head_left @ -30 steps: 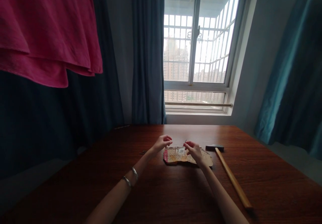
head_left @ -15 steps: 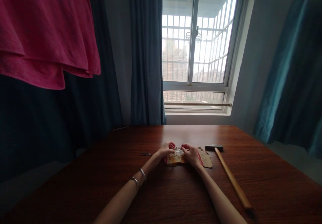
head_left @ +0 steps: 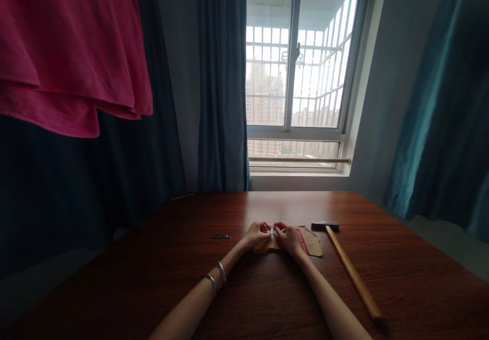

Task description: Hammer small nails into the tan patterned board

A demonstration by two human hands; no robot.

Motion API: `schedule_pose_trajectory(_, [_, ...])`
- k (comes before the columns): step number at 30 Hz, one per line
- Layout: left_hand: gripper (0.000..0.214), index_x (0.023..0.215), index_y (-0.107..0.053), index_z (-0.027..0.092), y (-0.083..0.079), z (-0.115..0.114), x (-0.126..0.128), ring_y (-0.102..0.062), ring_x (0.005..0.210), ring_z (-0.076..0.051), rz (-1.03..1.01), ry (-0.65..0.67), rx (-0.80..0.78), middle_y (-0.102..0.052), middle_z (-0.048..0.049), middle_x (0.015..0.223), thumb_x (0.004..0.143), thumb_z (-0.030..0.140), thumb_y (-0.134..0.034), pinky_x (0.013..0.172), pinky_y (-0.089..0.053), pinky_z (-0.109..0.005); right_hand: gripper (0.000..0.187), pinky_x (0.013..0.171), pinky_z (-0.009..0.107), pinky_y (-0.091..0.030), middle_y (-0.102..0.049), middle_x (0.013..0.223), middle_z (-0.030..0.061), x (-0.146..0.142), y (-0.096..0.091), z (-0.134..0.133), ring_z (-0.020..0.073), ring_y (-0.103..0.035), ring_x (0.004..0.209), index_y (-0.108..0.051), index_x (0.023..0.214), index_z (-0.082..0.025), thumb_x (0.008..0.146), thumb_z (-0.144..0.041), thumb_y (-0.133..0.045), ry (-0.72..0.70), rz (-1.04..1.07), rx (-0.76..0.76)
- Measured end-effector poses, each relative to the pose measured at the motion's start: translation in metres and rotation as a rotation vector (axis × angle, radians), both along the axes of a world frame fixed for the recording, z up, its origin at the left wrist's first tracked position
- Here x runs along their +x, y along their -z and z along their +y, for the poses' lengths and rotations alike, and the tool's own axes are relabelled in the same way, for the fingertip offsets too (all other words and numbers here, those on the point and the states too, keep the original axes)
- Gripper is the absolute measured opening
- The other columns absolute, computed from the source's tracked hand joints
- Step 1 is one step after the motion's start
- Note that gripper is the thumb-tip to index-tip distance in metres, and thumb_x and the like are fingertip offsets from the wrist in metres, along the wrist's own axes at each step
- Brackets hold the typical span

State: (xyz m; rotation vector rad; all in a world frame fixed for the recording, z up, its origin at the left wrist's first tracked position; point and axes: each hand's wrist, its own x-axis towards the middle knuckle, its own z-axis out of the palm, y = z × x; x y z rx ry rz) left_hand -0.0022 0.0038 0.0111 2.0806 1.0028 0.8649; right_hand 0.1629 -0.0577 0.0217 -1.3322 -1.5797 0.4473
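Observation:
A flat tan piece like cardboard (head_left: 315,246), with a scalloped far edge and red and yellow patterned areas, lies on the table under both hands. My left hand (head_left: 257,234) is over its left part, with fingers curled in beside thin upright nails. What the fingertips touch is partly hidden. Just to the right, my right hand (head_left: 289,238) pinches a thin nail (head_left: 275,224) above the piece's middle. The two hands' fingertips are very close together. The hands cover much of the patterned surface.
Right of the piece lies a hammer (head_left: 354,272), its dark head away from me and wooden handle towards me. Several loose nails (head_left: 220,236) lie to the left on the brown table (head_left: 244,289). A pink cloth (head_left: 72,49) hangs at upper left.
My left hand has moved right and slightly nearer, to the upright nails beside my right hand. My right hand stays almost in place, its fingertips slightly lower.

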Motion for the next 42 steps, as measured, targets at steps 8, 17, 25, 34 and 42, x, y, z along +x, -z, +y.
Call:
schedule_pose_trajectory(8, [0.025, 0.077, -0.070, 0.011, 0.001, 0.004, 0.008, -0.059, 0.066, -0.016, 0.017, -0.065, -0.003, -0.068, -0.0047, 0.071, 0.066, 0.033, -0.067, 0.059, -0.042, -0.023, 0.025, 0.068, 0.027, -0.048, -0.074, 0.080, 0.0047, 0.001, 0.009, 0.005, 0.0185, -0.066, 0.072, -0.073, 0.085, -0.020, 0.080, -0.030, -0.051, -0.002, -0.038, 0.007])
schedule_pose_trajectory(17, [0.023, 0.074, -0.073, 0.011, 0.003, 0.009, 0.014, -0.056, 0.062, -0.013, 0.068, -0.069, 0.084, -0.067, -0.0029, 0.066, 0.069, 0.031, -0.062, 0.057, -0.037, -0.020, 0.024, 0.068, 0.026, -0.049, -0.074, 0.083, 0.0060, 0.004, 0.019, 0.014, 0.0185, -0.066, 0.073, -0.073, 0.084, -0.019, 0.080, -0.032, -0.053, 0.009, -0.059, 0.022])
schedule_pose_trajectory(25, [0.027, 0.071, -0.072, 0.011, 0.011, 0.011, 0.014, -0.054, 0.061, -0.013, 0.043, -0.068, 0.035, -0.066, -0.0025, 0.063, 0.070, 0.035, -0.059, 0.056, -0.036, -0.021, 0.023, 0.066, 0.026, -0.050, -0.072, 0.083, 0.0060, 0.005, 0.015, 0.010, 0.0173, -0.065, 0.071, -0.073, 0.082, -0.019, 0.080, -0.031, -0.053, -0.021, -0.048, 0.048])
schedule_pose_trajectory(34, [0.025, 0.071, -0.072, 0.011, 0.007, 0.007, 0.014, -0.056, 0.061, -0.013, -0.012, -0.057, 0.008, -0.067, -0.0026, 0.065, 0.067, 0.032, -0.060, 0.058, -0.039, -0.021, 0.024, 0.069, 0.027, -0.052, -0.073, 0.088, 0.0067, 0.010, -0.007, 0.002, 0.0176, -0.066, 0.072, -0.073, 0.088, -0.018, 0.077, -0.033, -0.057, 0.049, -0.023, 0.014])
schedule_pose_trajectory(42, [0.026, 0.073, -0.073, 0.010, 0.006, 0.004, 0.015, -0.058, 0.061, -0.014, -0.016, -0.096, -0.079, -0.068, -0.0034, 0.067, 0.063, 0.031, -0.062, 0.056, -0.039, -0.021, 0.039, 0.073, 0.027, -0.051, -0.073, 0.096, 0.0097, 0.091, -0.045, -0.037, 0.0199, -0.068, 0.082, -0.067, 0.107, -0.014, 0.078, -0.034, -0.049, 0.325, -0.110, -0.127])
